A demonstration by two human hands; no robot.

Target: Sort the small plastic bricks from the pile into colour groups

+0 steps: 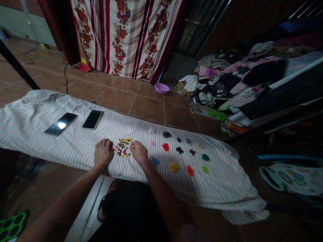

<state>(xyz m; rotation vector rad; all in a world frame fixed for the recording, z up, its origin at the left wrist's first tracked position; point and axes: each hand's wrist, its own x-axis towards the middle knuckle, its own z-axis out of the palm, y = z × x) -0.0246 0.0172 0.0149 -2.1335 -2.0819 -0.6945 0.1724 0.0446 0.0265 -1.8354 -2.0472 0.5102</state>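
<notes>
A loose pile of small mixed-colour pieces, mostly yellow, green, red and white, lies on the striped cloth. My left hand rests on the cloth at the pile's left edge, its fingers curled in; what is under them is hidden. At the right edge of the pile, my right hand has thumb and fingers pinched together. Tiny bits of blue and orange show at its fingertips, too small to make out. Right of that hand lie single-colour clusters, among them red, yellow, orange and dark green.
Two phones lie on the cloth to the left. Beyond, a purple basin stands on the tiled floor before a flowered curtain. Heaped clothes fill the right background. A plastic chair is at the right.
</notes>
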